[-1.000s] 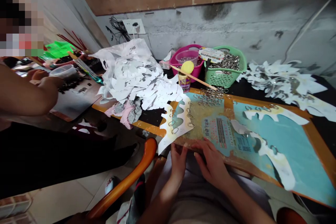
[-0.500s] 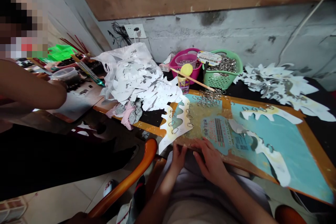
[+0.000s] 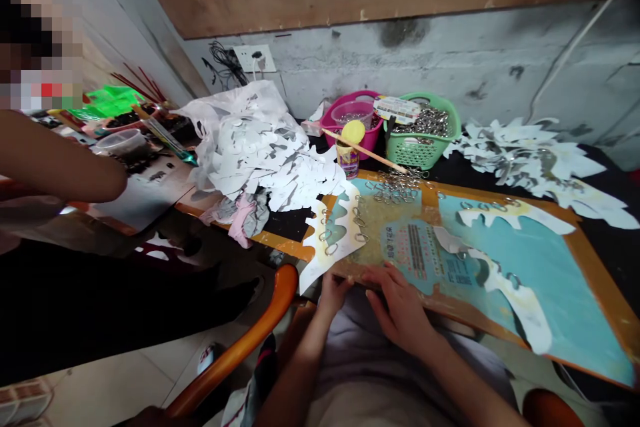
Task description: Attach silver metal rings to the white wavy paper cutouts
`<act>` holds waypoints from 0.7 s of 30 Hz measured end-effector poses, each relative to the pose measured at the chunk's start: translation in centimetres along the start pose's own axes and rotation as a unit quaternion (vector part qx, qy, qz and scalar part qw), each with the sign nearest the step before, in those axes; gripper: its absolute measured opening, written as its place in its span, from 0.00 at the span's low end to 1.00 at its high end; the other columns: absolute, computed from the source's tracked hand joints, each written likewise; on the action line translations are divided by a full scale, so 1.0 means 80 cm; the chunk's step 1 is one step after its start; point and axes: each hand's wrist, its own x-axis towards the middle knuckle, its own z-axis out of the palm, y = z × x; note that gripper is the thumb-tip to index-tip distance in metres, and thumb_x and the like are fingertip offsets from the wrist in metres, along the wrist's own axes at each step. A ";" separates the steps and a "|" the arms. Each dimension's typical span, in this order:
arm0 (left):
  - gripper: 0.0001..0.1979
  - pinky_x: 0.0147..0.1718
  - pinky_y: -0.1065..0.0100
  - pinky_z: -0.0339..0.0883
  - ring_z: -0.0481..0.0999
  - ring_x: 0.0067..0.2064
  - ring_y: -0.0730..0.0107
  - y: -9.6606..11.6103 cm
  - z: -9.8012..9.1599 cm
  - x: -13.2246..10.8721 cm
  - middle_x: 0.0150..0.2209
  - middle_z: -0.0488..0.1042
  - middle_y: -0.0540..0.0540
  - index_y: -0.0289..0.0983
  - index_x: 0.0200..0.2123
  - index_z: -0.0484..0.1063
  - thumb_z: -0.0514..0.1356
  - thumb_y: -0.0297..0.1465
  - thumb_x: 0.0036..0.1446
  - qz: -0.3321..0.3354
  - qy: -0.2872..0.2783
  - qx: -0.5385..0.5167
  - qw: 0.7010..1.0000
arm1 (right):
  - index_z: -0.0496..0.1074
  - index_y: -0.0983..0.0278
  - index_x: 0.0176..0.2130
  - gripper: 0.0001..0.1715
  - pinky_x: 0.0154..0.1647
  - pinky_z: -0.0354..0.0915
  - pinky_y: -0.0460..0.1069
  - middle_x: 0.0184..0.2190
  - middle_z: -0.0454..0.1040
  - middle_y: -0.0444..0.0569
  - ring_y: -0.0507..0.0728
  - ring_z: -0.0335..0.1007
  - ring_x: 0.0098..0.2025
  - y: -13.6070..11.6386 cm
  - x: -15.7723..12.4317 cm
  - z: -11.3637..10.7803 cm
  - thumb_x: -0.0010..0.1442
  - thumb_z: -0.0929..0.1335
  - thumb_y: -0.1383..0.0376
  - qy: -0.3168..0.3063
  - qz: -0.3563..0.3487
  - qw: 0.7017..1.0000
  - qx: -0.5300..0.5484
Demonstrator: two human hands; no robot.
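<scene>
My left hand (image 3: 332, 292) rests at the near edge of a worn board (image 3: 373, 260), just below a white jagged cutout (image 3: 334, 252). Its fingers are partly hidden at the edge, with thumb and forefinger apart. My right hand (image 3: 399, 303) lies on the same edge, fingers stretched out and thumb spread, nothing in it. Metal rings lie along the jagged cutout, which has yellowish smears. Farther back on the board is a heap of metal clips (image 3: 397, 187). To the right are a curved white cutout (image 3: 515, 217) and a wavy one (image 3: 523, 307), both bearing clips.
Behind the board stand a pink basket (image 3: 367, 145), a green basket (image 3: 415, 150) of clips, and a small tub (image 3: 348, 163) with a stick across it. White cutouts (image 3: 265, 160) are piled left, more (image 3: 545, 163) right. Another person's arm (image 3: 60, 160) and a chair armrest (image 3: 250, 340) are left.
My left hand has shifted very slightly left at the board's edge. My right hand stays almost where it was, and the other person's arm has moved slightly.
</scene>
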 end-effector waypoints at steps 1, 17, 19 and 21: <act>0.23 0.44 0.56 0.71 0.78 0.40 0.54 0.001 -0.001 0.001 0.35 0.80 0.41 0.36 0.32 0.73 0.71 0.46 0.37 -0.003 -0.005 -0.002 1.000 | 0.52 0.66 0.65 0.28 0.64 0.57 0.66 0.50 0.73 0.56 0.64 0.65 0.55 -0.001 0.000 -0.001 0.69 0.61 0.66 -0.001 -0.002 1.000 -0.001; 0.26 0.50 0.56 0.70 0.79 0.45 0.55 0.004 -0.011 0.000 0.42 0.81 0.38 0.34 0.41 0.76 0.71 0.46 0.44 -0.053 -0.094 -0.059 0.992 | 0.57 0.65 0.65 0.28 0.65 0.50 0.72 0.52 0.74 0.55 0.64 0.64 0.57 -0.010 0.009 -0.005 0.68 0.62 0.68 -0.065 -0.042 0.993 -0.085; 0.27 0.51 0.56 0.69 0.79 0.46 0.55 -0.003 -0.012 0.001 0.43 0.80 0.38 0.34 0.40 0.76 0.71 0.47 0.43 -0.051 -0.094 -0.062 0.992 | 0.56 0.65 0.66 0.29 0.65 0.50 0.72 0.51 0.75 0.55 0.64 0.64 0.58 -0.010 0.010 -0.005 0.68 0.62 0.68 -0.063 -0.042 0.994 -0.084; 0.27 0.50 0.56 0.70 0.79 0.44 0.55 -0.009 -0.013 0.002 0.41 0.80 0.38 0.33 0.39 0.76 0.71 0.49 0.43 -0.052 -0.091 -0.061 0.993 | 0.55 0.65 0.66 0.29 0.65 0.50 0.73 0.51 0.74 0.55 0.64 0.64 0.58 -0.010 0.010 -0.005 0.68 0.61 0.69 -0.068 -0.041 0.994 -0.081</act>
